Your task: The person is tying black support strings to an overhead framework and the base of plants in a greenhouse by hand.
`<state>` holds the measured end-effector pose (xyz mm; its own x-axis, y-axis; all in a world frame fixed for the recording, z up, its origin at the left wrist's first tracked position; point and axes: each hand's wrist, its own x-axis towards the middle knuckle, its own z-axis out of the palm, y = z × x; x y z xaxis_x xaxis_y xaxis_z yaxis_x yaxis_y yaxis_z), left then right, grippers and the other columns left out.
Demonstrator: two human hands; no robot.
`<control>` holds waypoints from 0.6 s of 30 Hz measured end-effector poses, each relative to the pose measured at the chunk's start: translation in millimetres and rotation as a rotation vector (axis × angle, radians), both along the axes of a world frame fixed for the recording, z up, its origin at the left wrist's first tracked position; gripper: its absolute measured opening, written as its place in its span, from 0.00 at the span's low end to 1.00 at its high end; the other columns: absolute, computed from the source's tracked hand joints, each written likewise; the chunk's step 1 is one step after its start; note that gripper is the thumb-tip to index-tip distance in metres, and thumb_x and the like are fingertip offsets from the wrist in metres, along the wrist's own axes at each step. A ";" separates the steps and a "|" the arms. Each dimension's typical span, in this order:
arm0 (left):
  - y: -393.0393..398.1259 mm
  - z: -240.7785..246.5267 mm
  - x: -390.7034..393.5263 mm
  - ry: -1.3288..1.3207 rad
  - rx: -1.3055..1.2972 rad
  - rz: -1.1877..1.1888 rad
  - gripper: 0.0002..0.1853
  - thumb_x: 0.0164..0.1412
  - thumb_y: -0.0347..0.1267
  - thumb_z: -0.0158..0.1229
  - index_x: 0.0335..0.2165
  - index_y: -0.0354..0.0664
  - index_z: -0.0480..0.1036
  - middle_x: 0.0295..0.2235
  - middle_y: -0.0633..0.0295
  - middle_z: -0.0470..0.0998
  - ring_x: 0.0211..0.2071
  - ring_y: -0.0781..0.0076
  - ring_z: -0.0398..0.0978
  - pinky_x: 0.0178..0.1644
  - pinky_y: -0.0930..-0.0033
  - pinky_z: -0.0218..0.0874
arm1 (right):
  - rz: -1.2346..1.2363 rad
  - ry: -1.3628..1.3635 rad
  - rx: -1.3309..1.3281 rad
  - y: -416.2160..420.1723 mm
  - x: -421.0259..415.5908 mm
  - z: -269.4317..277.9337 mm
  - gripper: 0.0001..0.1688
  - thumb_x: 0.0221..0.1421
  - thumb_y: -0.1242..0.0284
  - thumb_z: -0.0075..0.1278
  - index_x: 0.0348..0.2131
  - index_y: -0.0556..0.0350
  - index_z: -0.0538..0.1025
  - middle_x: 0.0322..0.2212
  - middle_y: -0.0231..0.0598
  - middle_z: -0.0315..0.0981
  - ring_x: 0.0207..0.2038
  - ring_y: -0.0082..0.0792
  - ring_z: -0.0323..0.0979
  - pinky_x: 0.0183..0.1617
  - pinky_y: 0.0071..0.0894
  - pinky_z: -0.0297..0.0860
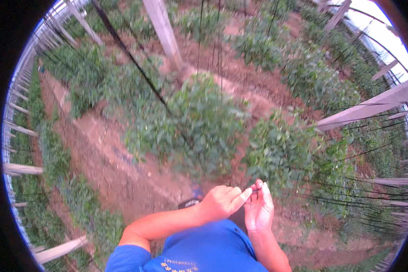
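My left hand [222,203] and my right hand [259,208] meet at the fingertips in front of my waist. Between them is a small, thin dark thing [255,191], pinched by thumb and fingers; blur and the fingers hide what it is. The left fingers are curled in, while the right palm faces partly up. Just beyond the fingertips grows a leafy green plant [280,149]. Another bushy plant [197,125] stands ahead and to the left, with a taut black cord [132,56] running down into it.
Pale posts [163,30] rise among the plant rows, one leaning in from the right [367,103]. Many thin dark strings [370,200] cross the right side. Bare soil [119,166] forms a path at left. My dark shoe [189,203] shows below my left wrist.
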<state>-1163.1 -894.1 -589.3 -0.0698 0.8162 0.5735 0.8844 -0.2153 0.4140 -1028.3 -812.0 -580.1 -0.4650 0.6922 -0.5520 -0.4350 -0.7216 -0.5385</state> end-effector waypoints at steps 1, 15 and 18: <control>6.7 13.8 -2.6 0.048 0.021 0.007 0.27 0.42 0.29 0.58 0.46 0.36 0.75 0.20 0.68 0.63 0.18 0.73 0.66 0.20 0.70 0.59 | 0.007 0.022 0.025 7.0 -1.6 7.7 0.12 0.66 0.62 0.49 0.43 0.48 0.74 0.38 0.25 0.73 0.43 0.22 0.69 0.49 0.28 0.68; 171.2 366.4 -99.1 0.370 1.012 0.198 0.07 0.63 0.32 0.60 0.36 0.39 0.78 0.33 0.55 0.81 0.29 0.64 0.78 0.34 0.66 0.69 | -0.042 0.182 0.798 125.1 10.9 183.2 0.20 0.67 0.66 0.47 0.54 0.54 0.70 0.42 0.30 0.73 0.38 0.20 0.70 0.43 0.23 0.68; 190.5 458.2 -128.7 0.338 1.014 0.394 0.15 0.64 0.38 0.57 0.40 0.38 0.79 0.31 0.53 0.82 0.30 0.63 0.80 0.36 0.66 0.69 | -0.037 0.148 0.983 130.5 18.6 210.8 0.17 0.67 0.69 0.48 0.52 0.56 0.72 0.39 0.31 0.74 0.36 0.19 0.70 0.41 0.22 0.68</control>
